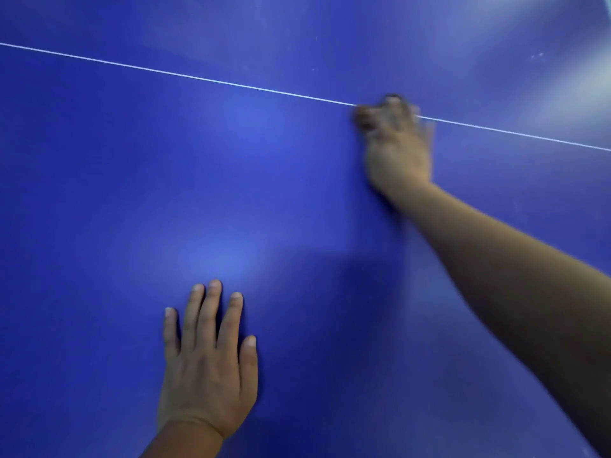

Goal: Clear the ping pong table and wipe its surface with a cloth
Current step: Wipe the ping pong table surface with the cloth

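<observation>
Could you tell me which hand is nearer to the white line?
Right. The right hand lies across the white line; the left hand rests flat on the table, well short of it.

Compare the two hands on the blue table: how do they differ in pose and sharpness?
The left hand lies flat with fingers spread, near the camera and sharp. The right hand reaches farther out to the white line, fingers curled and motion-blurred. Both rest on the table.

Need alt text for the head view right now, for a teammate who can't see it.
A person's right hand, blurred, reaches across a glossy blue ping pong table to its thin white line; whether it holds a cloth cannot be told. The left hand rests flat on the table nearer the camera, fingers spread.
</observation>
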A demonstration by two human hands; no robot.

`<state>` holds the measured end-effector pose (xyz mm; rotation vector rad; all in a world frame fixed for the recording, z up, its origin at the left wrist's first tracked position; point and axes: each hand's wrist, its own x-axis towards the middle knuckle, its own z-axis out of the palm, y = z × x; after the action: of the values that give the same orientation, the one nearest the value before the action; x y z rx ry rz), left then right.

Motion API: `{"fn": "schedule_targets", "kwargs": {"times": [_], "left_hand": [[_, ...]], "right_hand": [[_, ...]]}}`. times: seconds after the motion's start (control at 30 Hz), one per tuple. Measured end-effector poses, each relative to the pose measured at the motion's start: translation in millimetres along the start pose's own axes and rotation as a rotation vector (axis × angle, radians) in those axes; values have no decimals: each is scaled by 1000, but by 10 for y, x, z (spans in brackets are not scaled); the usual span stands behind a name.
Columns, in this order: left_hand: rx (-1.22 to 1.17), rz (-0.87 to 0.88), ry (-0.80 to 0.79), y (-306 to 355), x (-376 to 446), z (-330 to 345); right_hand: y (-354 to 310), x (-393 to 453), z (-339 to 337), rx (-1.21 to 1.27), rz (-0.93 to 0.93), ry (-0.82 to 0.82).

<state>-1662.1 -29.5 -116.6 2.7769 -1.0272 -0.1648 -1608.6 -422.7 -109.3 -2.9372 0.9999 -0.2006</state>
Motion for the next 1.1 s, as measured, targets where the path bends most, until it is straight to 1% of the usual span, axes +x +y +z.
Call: {"fn": "schedule_targets", "kwargs": {"times": [0.03,0.1,0.13,0.17,0.2,0.23,0.3,0.37,0.4,0.43,0.47,0.53,0.57,0.6,0.67,0.7,0.73,0.77,0.8,0.87,0.93,0.97,1.0,1.03,1.07,1.1], "left_hand": [[-5,-2,-11,2,7,-6],[-12,-9,-35,2,18,-13],[-10,-10,-40,1,19,-14],[-7,-9,-42,-2,11,-13],[-7,-7,-41,-5,1,-14],[-6,-4,-32,-7,-5,-15],[1,1,-1,-2,-4,-5],[-13,-10,18,8,7,-3],[-20,-17,20,13,11,-3],[-22,-21,17,16,12,-3],[-23,-22,13,17,12,-6],[-27,-16,18,25,14,-16],[-27,-12,22,27,15,-17],[-27,-10,22,29,16,-16],[-26,-7,21,34,23,-21],[-21,-7,19,35,23,-26],[-15,-7,14,38,21,-31],[-9,-8,8,41,19,-37],[-6,-13,6,44,19,-41],[-9,-20,8,46,7,-40],[-18,-21,14,58,5,-40],[-16,-20,19,58,10,-42],[-9,-16,19,58,10,-43],[-6,-12,16,63,8,-41],[-3,-11,12,69,15,-37],[2,-15,8,62,5,-38]], "right_hand": [[423,51,-54,-26,153,9],[1042,18,-187,5,526,-47],[1153,-23,-239,28,697,-81],[1123,-61,-243,23,778,-104],[993,-88,-224,16,752,-100],[803,-98,-187,15,630,-76],[271,-135,-96,35,238,-22],[-287,-258,15,28,-121,-46],[-493,-325,49,41,-230,-93],[-578,-341,34,62,-277,-131],[-516,-294,-2,88,-294,-137],[-39,-158,-49,72,-241,-30],[309,-83,-68,31,-165,41],[699,-43,-107,-1,-55,72],[1416,-73,-172,-3,195,35],[1608,-136,-214,18,297,3],[1689,-218,-231,22,328,-27],[1676,-329,-249,2,263,-37],[1603,-450,-261,-14,123,-46],[1343,-875,-256,-33,-270,-114],[1158,-1496,-236,-15,-672,-184],[1122,-1687,-275,-24,-804,-226],[1158,-1705,-316,-42,-866,-252],[1225,-1591,-349,-51,-831,-235],[1291,-1392,-350,-51,-699,-195],[1323,-1173,-337,-26,-497,-157]]}}
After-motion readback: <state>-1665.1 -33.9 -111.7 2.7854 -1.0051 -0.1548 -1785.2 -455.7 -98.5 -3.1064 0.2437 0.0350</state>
